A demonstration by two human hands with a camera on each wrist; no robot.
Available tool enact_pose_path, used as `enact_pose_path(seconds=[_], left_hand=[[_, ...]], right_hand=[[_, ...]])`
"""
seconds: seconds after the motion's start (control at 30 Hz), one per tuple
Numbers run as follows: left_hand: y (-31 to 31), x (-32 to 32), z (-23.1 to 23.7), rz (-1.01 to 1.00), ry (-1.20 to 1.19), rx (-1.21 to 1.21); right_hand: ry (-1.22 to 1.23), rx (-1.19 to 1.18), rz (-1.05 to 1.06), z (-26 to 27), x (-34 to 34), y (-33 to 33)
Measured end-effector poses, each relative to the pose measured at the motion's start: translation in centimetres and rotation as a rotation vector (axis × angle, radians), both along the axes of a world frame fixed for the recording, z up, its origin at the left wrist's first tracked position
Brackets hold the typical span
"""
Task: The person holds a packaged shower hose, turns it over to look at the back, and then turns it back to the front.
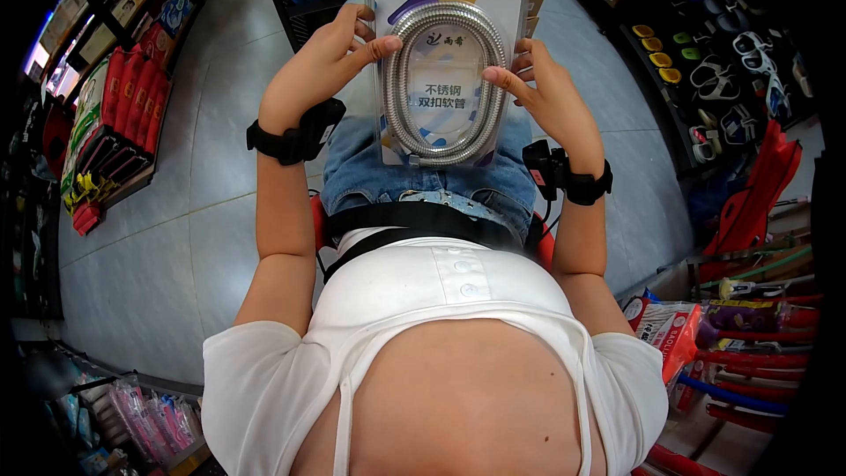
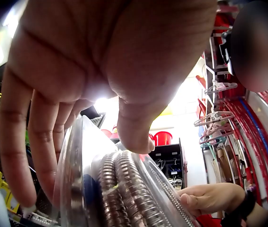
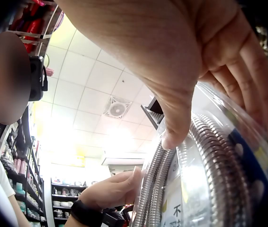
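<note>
Holding the clear plastic pack of coiled silver metal hose (image 1: 445, 70) at twelve o'clock seems the present step, bare left hand (image 1: 330, 55) gripping its nine-o'clock edge, bare right hand (image 1: 548, 92) its three-o'clock, and turning it probably calls for even pressure.

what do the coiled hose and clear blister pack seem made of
Coiled hose: shiny, ribbed, silvery metal, probably stainless steel, as the printed card says in Chinese.
Clear blister pack: glossy plastic, most likely, being see-through with bright reflections.
</note>
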State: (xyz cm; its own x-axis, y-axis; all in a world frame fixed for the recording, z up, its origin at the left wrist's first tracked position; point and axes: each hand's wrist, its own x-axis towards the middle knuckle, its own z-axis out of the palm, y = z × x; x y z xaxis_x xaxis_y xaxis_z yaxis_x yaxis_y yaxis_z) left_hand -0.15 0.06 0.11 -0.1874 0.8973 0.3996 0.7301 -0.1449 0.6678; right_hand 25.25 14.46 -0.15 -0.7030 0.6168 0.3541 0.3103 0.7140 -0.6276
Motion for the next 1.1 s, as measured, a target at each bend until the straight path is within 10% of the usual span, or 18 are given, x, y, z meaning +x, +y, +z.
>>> enact_pose_path(seconds=[0.67,1.1], left_hand=[[0.0,-0.3,-0.2,0.06,0.03,-0.005],[0.6,0.8,0.3,-0.043,0.053,0.24]], right_hand=[[0.035,0.049,-0.045,0.4,0.0,-0.6],[0.221,-0.277,0.319,2.6,2.0,-1.1]])
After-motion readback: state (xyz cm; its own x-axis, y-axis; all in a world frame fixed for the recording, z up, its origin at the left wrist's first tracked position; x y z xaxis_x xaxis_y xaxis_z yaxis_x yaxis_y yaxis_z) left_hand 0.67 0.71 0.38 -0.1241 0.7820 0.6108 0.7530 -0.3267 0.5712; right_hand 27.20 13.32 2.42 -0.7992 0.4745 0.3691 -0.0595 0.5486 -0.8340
